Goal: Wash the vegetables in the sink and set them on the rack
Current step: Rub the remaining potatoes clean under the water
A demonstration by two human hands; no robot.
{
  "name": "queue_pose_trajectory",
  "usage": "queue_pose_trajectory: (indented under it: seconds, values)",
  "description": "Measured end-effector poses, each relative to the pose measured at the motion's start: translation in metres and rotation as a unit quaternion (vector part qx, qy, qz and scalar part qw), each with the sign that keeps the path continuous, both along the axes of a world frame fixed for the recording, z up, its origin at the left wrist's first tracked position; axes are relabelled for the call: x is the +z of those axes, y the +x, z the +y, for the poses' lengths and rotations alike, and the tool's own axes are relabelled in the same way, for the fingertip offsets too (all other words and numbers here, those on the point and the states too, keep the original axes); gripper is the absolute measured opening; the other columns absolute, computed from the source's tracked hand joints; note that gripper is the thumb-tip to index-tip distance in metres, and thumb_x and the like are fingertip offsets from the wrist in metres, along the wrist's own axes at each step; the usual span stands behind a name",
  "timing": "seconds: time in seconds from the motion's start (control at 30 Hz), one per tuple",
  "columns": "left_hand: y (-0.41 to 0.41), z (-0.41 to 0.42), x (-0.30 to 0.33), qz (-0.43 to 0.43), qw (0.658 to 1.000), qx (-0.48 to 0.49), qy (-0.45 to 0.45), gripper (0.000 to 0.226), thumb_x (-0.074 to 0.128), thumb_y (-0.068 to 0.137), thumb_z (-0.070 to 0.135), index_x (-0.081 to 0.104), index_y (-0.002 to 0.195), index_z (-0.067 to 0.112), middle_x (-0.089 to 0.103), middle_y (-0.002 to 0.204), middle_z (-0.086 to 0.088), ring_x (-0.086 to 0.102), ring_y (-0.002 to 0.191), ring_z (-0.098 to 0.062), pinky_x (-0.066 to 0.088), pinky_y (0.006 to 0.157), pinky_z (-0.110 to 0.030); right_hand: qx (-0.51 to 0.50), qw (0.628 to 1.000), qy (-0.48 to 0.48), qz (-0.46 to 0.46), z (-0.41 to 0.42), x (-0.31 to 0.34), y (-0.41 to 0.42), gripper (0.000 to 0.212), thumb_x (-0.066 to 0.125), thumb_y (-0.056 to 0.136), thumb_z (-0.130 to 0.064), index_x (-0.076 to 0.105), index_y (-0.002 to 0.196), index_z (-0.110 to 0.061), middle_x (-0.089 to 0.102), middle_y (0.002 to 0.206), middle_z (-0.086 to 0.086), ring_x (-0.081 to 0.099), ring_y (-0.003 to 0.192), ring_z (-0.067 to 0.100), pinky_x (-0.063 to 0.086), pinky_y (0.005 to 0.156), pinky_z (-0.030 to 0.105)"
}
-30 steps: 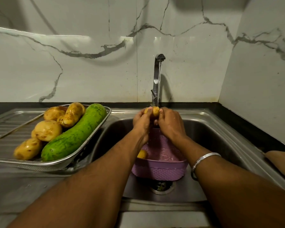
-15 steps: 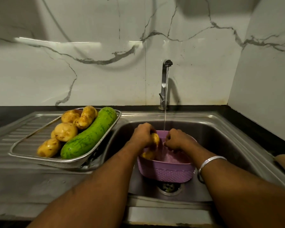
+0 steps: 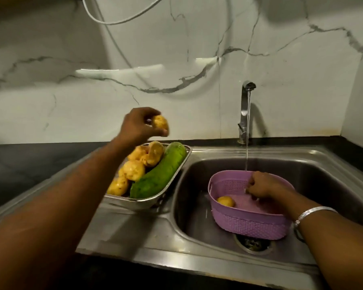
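My left hand (image 3: 142, 126) pinches a wet yellow potato (image 3: 160, 122) above the heaped steel rack (image 3: 181, 164); it could roll off. My right hand (image 3: 260, 186) grips the purple plastic basket's (image 3: 249, 225) rim.

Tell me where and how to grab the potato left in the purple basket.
Grip the potato across its rounded middle, coming straight down from above with thumb and fingers on opposite sides. It lies low on the floor of the purple basket near the left wall, so a sideways approach looks blocked. The right hand, already inside the basket, seems nearest; the left hand holds another potato.
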State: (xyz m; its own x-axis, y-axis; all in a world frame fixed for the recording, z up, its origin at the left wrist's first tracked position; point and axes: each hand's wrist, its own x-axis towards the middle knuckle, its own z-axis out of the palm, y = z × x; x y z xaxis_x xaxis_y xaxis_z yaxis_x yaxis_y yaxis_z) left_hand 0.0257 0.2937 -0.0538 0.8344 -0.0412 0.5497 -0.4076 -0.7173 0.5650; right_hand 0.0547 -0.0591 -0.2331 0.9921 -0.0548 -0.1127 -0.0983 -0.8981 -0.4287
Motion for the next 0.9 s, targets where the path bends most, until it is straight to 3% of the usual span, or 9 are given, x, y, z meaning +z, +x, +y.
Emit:
queue_pose_trajectory:
  seconds: [0.13, 0.23, 0.3, 0.4, 0.47, 0.57, 0.73, 0.83, 0.9]
  values:
    - [-0.002, 0.063, -0.028, 0.103, 0.987, 0.047, -0.113, 0.03, 0.085, 0.073, 0.004, 0.072, 0.099, 0.011, 0.073, 0.081, -0.002, 0.066, 0.088, -0.021, 0.052, 0.059, -0.013, -0.005, 1.0, 0.019, 0.015, -0.001, 0.001, 0.0, 0.011, 0.067, 0.094, -0.02, 0.071, 0.089, -0.012, 0.075, 0.079, 0.007, 0.075, 0.072, 0.021, 0.064, 0.076, 0.044]
    - [-0.008, 0.081, -0.052, 0.155, 0.974, 0.059, -0.152, 0.034, 0.084, 0.075, 0.004, 0.067, 0.105, 0.009, 0.072, 0.095, -0.011, 0.068, 0.089, -0.022, 0.054, 0.063, -0.019, -0.008, 0.999, 0.027, 0.019, -0.001, 0.002, -0.003, 0.01, 0.066, 0.095, -0.02, 0.07, 0.09, -0.012, 0.075, 0.081, 0.008, 0.075, 0.073, 0.022, 0.064, 0.077, 0.044]
    - [-0.013, 0.084, -0.056, 0.175, 0.971, 0.063, -0.147, 0.029, 0.083, 0.077, 0.006, 0.065, 0.098, 0.015, 0.07, 0.099, -0.012, 0.066, 0.091, -0.021, 0.051, 0.067, -0.022, -0.007, 0.999, 0.03, 0.023, 0.0, 0.003, -0.004, 0.01, 0.066, 0.096, -0.02, 0.069, 0.09, -0.013, 0.075, 0.082, 0.008, 0.075, 0.074, 0.022, 0.063, 0.078, 0.043]
    - [-0.016, 0.078, -0.045, 0.193, 0.975, 0.073, -0.082, 0.016, 0.078, 0.085, 0.019, 0.068, 0.097, 0.018, 0.068, 0.096, -0.006, 0.063, 0.087, -0.014, 0.048, 0.066, -0.022, -0.008, 0.999, 0.036, 0.028, 0.001, 0.004, -0.004, 0.009, 0.066, 0.096, -0.02, 0.069, 0.091, -0.013, 0.075, 0.085, 0.009, 0.075, 0.076, 0.022, 0.063, 0.078, 0.043]
    - [-0.017, 0.067, -0.036, 0.175, 0.98, 0.091, -0.029, 0.021, 0.075, 0.087, 0.035, 0.072, 0.099, 0.017, 0.07, 0.095, -0.002, 0.064, 0.088, -0.014, 0.049, 0.067, -0.025, -0.008, 0.999, 0.04, 0.026, 0.0, 0.003, -0.004, 0.01, 0.066, 0.096, -0.02, 0.07, 0.09, -0.013, 0.075, 0.085, 0.009, 0.074, 0.076, 0.022, 0.064, 0.078, 0.042]
    - [-0.013, 0.043, -0.026, 0.063, 0.988, 0.127, 0.067, 0.044, 0.076, 0.084, 0.046, 0.069, 0.118, 0.02, 0.071, 0.108, 0.0, 0.065, 0.103, -0.019, 0.053, 0.085, -0.036, -0.009, 0.998, 0.05, 0.021, -0.002, 0.003, -0.005, 0.012, 0.065, 0.096, -0.02, 0.07, 0.088, -0.012, 0.075, 0.083, 0.009, 0.075, 0.074, 0.022, 0.063, 0.078, 0.043]
    - [-0.017, -0.063, -0.033, -0.115, 0.987, 0.036, 0.103, 0.036, 0.067, 0.088, 0.046, 0.06, 0.121, 0.033, 0.067, 0.106, 0.013, 0.059, 0.106, -0.01, 0.05, 0.085, -0.034, -0.012, 0.999, 0.033, 0.013, -0.002, 0.002, -0.005, 0.016, 0.067, 0.094, -0.019, 0.069, 0.079, -0.015, 0.074, 0.075, 0.008, 0.074, 0.066, 0.023, 0.064, 0.073, 0.042]
    - [-0.008, -0.139, -0.064, -0.074, 0.986, -0.042, 0.147, 0.025, 0.066, 0.091, 0.032, 0.063, 0.115, 0.028, 0.068, 0.101, 0.007, 0.06, 0.099, -0.014, 0.052, 0.083, -0.034, -0.01, 1.0, 0.017, 0.003, -0.003, 0.003, -0.004, 0.021, 0.068, 0.092, -0.018, 0.064, 0.071, -0.017, 0.069, 0.069, 0.004, 0.068, 0.056, 0.019, 0.057, 0.054, 0.033]
    - [0.001, -0.183, -0.1, 0.055, 0.97, -0.081, 0.224, 0.025, 0.065, 0.089, 0.024, 0.067, 0.115, 0.023, 0.07, 0.106, -0.002, 0.064, 0.102, -0.022, 0.054, 0.088, -0.038, -0.011, 1.0, 0.016, 0.004, -0.004, 0.002, -0.003, 0.012, 0.069, 0.089, -0.018, 0.068, 0.078, -0.016, 0.071, 0.074, 0.005, 0.068, 0.057, 0.02, 0.058, 0.053, 0.034]
